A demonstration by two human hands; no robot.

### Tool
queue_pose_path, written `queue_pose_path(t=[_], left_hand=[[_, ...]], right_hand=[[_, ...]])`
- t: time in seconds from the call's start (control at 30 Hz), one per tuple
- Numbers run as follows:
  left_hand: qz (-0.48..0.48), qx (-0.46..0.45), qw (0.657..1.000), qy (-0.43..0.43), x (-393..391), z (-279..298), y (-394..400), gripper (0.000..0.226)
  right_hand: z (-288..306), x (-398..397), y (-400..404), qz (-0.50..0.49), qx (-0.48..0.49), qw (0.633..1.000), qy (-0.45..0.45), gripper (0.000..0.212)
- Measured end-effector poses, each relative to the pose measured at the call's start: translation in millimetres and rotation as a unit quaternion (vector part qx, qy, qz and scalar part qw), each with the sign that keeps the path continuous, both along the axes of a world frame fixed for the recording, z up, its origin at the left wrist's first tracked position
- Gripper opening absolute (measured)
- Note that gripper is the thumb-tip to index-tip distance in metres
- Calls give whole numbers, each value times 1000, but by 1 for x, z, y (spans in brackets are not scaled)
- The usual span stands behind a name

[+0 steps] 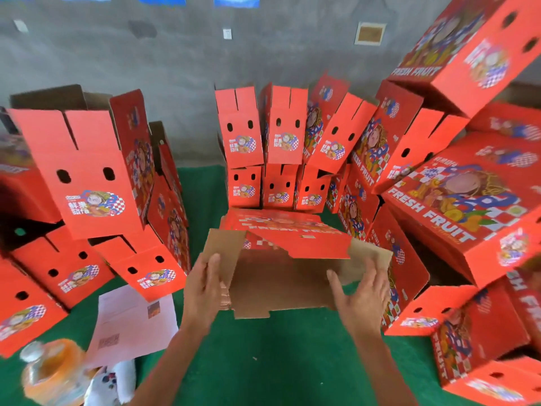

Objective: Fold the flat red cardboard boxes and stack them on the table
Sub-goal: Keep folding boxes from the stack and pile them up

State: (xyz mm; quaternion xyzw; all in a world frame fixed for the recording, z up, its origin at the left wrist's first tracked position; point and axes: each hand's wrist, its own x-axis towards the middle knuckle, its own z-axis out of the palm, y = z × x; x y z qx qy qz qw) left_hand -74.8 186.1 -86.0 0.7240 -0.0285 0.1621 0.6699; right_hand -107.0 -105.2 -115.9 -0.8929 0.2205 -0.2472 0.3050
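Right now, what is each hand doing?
Left hand: open, straight fingers pressed against the left flap of the half-folded box.
Right hand: open, fingers spread at its right flap.

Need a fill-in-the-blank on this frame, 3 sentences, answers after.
1. The table is covered in ____ cloth.
2. The box being folded shows its plain ____ inside, with the left hand and right hand on its two sides.
3. A sheet of white ____ lies left of the left hand.

Answers: green; brown; paper
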Motion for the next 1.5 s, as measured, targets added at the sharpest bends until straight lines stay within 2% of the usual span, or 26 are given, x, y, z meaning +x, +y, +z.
queue_pose_path(t=[0.1, 0.2, 0.3, 0.33, 0.4, 0.5, 0.63, 0.73, 0.8, 0.87, 0.9, 0.93, 0.97, 1.0, 1.03, 1.1, 1.17, 1.23, 1.33, 1.37, 1.47, 1.5], left_hand=[[28, -56, 998, -23, -19, 27, -6, 38], [56, -94, 993, -38, -35, 43, 2, 30], [70, -115, 990, -27, -51, 52, 13, 37], [79, -108, 991, -23, -54, 55, 14, 40], [110, -74, 991, -8, -56, 56, 14, 43], [146, -31, 989, 3, -49, 50, 12, 35], [184, 62, 981, 10, -39, 29, 5, 18], [202, 75, 975, 49, -34, 16, -5, 35], [193, 103, 975, 44, -32, 16, -9, 56], [187, 251, 948, -57, -28, 19, -5, 75], [153, 334, 921, -133, -24, 19, 0, 71], [91, 386, 899, -187, -19, 18, 6, 55], [34, 399, 892, -210, -14, 15, 12, 37], [-7, 390, 895, -217, -12, 15, 16, 30], [-36, 350, 917, -186, -10, 11, 21, 34], [-90, 204, 974, -48, -13, 6, 29, 36], [-135, 139, 981, 7, -18, 7, 34, 47], [-152, 153, 976, 0, -24, 2, 38, 62], [-86, 254, 963, -8, -26, 5, 41, 53], [-75, 256, 964, -13, -24, 9, 36, 53], [-107, 143, 982, 56, -18, 27, 20, 55], [-126, 147, 979, 60, -18, 30, 19, 54]], right_hand=[[46, -2, -10, -11, 41, 997, -61, 100], [81, -14, -36, 90, 109, 987, -78, 85], [107, -26, -54, 170, 249, 945, -125, 41], [113, -27, -56, 170, 297, 930, -136, 25], [117, -24, -62, 158, 339, 917, -140, 8], [110, -13, -69, 173, 317, 924, -128, 26], [73, 4, -64, 141, 264, 953, -48, 31], [42, 7, -62, 101, 190, 976, -21, 46], [36, 6, -59, 70, 175, 982, -21, 47], [40, 4, -54, 28, 170, 985, -7, 45], [41, 4, -51, 18, 148, 989, -8, 45], [42, 4, -49, 16, 128, 992, -14, 46], [45, 4, -46, 15, 125, 992, -16, 46], [48, 5, -44, 13, 131, 991, -14, 47], [50, 7, -44, 6, 137, 991, -9, 47], [48, 10, -44, 0, 147, 989, -5, 48], [47, 12, -40, 13, 158, 987, -19, 48], [48, 13, -35, 31, 163, 985, -44, 44], [39, 15, -36, 81, 197, 972, -94, 34], [37, 15, -39, 92, 224, 964, -104, 32], [33, 14, -45, 117, 403, 898, -130, 32], [32, 12, -46, 124, 446, 875, -141, 38]])
